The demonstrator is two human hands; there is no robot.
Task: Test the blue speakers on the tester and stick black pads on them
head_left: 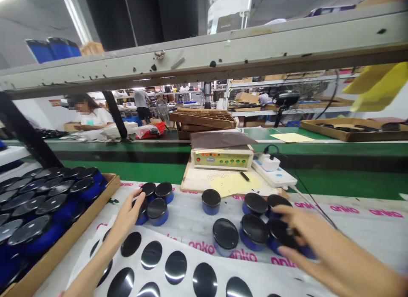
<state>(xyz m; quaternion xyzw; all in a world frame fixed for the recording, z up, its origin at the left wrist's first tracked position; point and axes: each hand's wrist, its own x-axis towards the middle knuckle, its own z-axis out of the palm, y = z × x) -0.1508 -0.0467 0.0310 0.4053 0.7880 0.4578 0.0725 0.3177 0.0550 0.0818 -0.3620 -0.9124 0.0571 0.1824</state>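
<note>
On the left of the head view my left hand [132, 207] lies against a small group of short blue round containers with glossy black tops. Its fingers are stretched along the side of the nearest container [142, 212], not closed round it. My right hand [298, 227], slightly blurred, has its thumb and fingers spread over a black-topped container [280, 233] in the right group. Its palm side is hidden. Between the hands stand a lone container [211, 201] and another nearer me [225, 235]. A white sheet [178, 246] with black discs [176, 267] lies in front.
A cardboard tray [102, 203] packed with black-topped blue containers stands at left. At the back are a control box [223, 158] with lit lights, a yellow paper [234, 184], a pen [245, 176] and a power strip [276, 175]. A shelf beam [197, 54] crosses above. A person [92, 112] sits beyond.
</note>
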